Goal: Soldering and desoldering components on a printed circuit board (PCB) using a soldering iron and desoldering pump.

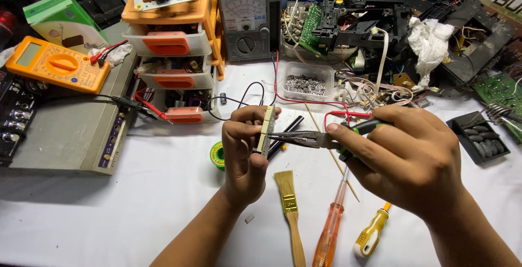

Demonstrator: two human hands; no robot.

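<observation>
My left hand (246,150) holds a small narrow circuit board strip (266,129) upright, edge on, above the white table. My right hand (410,155) grips needle-nose pliers (304,139) with green and black handles. The plier tips touch the strip's right side about halfway down. Two black rods (289,128) lie on the table just behind the strip. A solder spool (218,155) with a green rim sits partly hidden behind my left hand.
A small paintbrush (288,204), an orange screwdriver (331,229) and a yellow screwdriver (371,234) lie below my hands. Behind stand an orange drawer unit (174,44), a grey analogue meter (249,19), a clear tub of metal parts (305,82), loose boards and wires. An orange multimeter (54,63) rests on a grey device at left.
</observation>
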